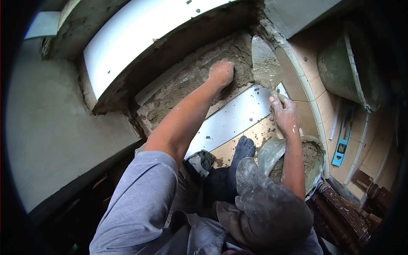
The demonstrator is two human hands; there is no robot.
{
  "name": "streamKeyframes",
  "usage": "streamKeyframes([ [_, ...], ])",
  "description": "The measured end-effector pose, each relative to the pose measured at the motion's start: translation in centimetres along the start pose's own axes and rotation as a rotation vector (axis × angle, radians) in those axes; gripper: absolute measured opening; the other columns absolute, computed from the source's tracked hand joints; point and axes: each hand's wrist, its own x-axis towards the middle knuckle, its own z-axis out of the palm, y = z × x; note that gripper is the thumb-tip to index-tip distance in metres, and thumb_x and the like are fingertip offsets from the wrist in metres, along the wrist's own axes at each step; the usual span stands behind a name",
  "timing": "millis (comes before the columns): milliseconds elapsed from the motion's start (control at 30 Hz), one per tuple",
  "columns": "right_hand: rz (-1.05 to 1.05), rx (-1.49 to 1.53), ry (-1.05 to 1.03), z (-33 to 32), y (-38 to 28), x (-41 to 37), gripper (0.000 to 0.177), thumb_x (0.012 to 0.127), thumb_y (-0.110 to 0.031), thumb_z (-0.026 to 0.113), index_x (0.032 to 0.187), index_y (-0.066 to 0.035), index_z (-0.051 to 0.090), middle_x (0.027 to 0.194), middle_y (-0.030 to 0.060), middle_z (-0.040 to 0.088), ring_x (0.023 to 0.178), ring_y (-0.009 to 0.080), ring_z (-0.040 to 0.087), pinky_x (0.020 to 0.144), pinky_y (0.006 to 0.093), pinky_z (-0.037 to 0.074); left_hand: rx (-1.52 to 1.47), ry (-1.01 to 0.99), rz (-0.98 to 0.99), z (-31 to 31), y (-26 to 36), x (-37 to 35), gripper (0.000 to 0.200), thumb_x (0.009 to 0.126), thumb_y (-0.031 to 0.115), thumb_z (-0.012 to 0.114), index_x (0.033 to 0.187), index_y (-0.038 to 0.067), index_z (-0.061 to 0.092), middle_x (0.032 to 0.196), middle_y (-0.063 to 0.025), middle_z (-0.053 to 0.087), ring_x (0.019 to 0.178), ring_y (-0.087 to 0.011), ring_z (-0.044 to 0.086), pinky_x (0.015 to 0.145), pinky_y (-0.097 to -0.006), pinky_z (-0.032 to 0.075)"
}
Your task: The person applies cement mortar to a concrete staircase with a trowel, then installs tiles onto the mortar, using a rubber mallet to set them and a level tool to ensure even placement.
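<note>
My right hand (284, 114) grips the handle of a trowel (265, 63), whose pointed blade carries wet mortar and reaches away from me. Closed into a fist, my left hand (222, 72) rests at the mortar bed (187, 85) on the step; whether its fingers hold anything is hidden. A white tile (231, 121) speckled with mortar crumbs lies along the near side of the bed. Beneath my right forearm stands a bucket (319, 170) with mortar in it.
A bright white tile (127, 42) covers the step above. At the right are a tilted dark bucket (335, 63) and a blue spirit level (342, 146). Turned dark wooden pieces (344, 208) lie at lower right. A cloth (199, 163) sits near my foot (243, 148).
</note>
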Motion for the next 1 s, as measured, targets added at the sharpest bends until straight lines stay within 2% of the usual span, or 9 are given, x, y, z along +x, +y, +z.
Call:
streamKeyframes([
  [67,-0.047,-0.010,0.057,-0.6,1.7,0.4,0.036,0.090,-0.031,0.064,0.106,0.001,0.065,0.068,0.0042,0.058,0.051,0.0113,0.055,0.047,0.0289,0.044,0.096,-0.014,0.022,0.4,0.4,1.2,0.026,0.088,0.015,0.047,0.097,0.006,0.070,0.105,-0.0201,0.064,0.100,-0.0355,0.063,0.086,-0.0439,0.051],
  [167,-0.008,0.033,0.081,-0.9,1.9,0.2,0.038,0.090,-0.032,0.065,0.110,0.001,0.065,0.068,0.0047,0.058,0.051,0.0118,0.055,0.048,0.0293,0.044,0.196,-0.041,0.080,0.8,0.2,2.7,0.021,0.084,0.017,0.056,0.094,0.004,0.069,0.103,-0.0219,0.062,0.098,-0.0379,0.063,0.084,-0.0450,0.052],
  [300,0.043,0.030,0.101,-0.8,1.8,-0.1,0.038,0.090,-0.032,0.065,0.107,0.001,0.065,0.067,0.0052,0.058,0.050,0.0128,0.054,0.049,0.0307,0.045,0.276,-0.085,0.126,0.5,0.5,3.6,0.021,0.083,0.014,0.055,0.093,0.001,0.068,0.103,-0.0219,0.063,0.097,-0.0367,0.064,0.083,-0.0439,0.053],
  [500,0.057,0.025,0.068,-0.7,2.2,-0.1,0.038,0.089,-0.032,0.066,0.104,0.002,0.066,0.065,0.0055,0.057,0.050,0.0129,0.054,0.050,0.0312,0.045,0.279,-0.304,-0.017,-1.7,2.3,3.8,0.025,0.083,0.008,0.053,0.101,0.002,0.070,0.113,-0.0183,0.064,0.105,-0.0321,0.064,0.088,-0.0390,0.053],
  [700,-0.025,-0.106,0.122,-0.5,4.2,0.8,0.046,0.087,-0.037,0.066,0.108,0.003,0.066,0.080,0.0165,0.065,0.068,0.0230,0.062,0.067,0.0376,0.050,0.248,-0.245,-0.009,-0.6,1.2,3.2,0.024,0.080,0.010,0.057,0.098,0.002,0.070,0.115,-0.0192,0.063,0.104,-0.0346,0.063,0.087,-0.0403,0.053],
  [800,-0.053,-0.203,0.194,-0.3,5.8,1.3,0.048,0.087,-0.039,0.065,0.108,0.005,0.065,0.083,0.0181,0.065,0.072,0.0238,0.063,0.068,0.0372,0.049,0.146,-0.011,0.075,-0.9,0.7,2.2,0.026,0.078,0.020,0.062,0.091,-0.001,0.069,0.099,-0.0220,0.067,0.093,-0.0362,0.065,0.081,-0.0430,0.054],
  [900,-0.202,-0.342,0.255,-0.4,6.8,2.0,0.043,0.089,-0.033,0.065,0.114,0.002,0.064,0.072,0.0049,0.060,0.052,0.0137,0.057,0.047,0.0274,0.047,-0.172,0.031,-0.030,-5.6,1.1,-0.8,0.026,0.078,0.023,0.065,0.090,0.000,0.069,0.094,-0.0208,0.067,0.086,-0.0347,0.065,0.077,-0.0415,0.053],
  [933,-0.066,-0.248,0.110,-0.7,4.4,1.1,0.049,0.089,-0.037,0.064,0.117,0.004,0.063,0.073,0.0057,0.060,0.054,0.0142,0.057,0.050,0.0290,0.048,-0.276,0.013,-0.065,-7.4,0.5,-2.7,0.026,0.077,0.022,0.065,0.089,-0.001,0.068,0.089,-0.0207,0.067,0.083,-0.0337,0.066,0.075,-0.0388,0.052],
  [1000,-0.093,-0.225,0.128,-0.5,4.6,1.2,0.049,0.089,-0.036,0.064,0.117,0.004,0.063,0.074,0.0064,0.060,0.056,0.0129,0.056,0.052,0.0296,0.049,-0.399,0.057,-0.098,-10.3,-2.0,-8.3,0.023,0.079,0.020,0.065,0.086,-0.002,0.065,0.078,-0.0147,0.065,0.073,-0.0247,0.063,0.071,-0.0347,0.050],
])
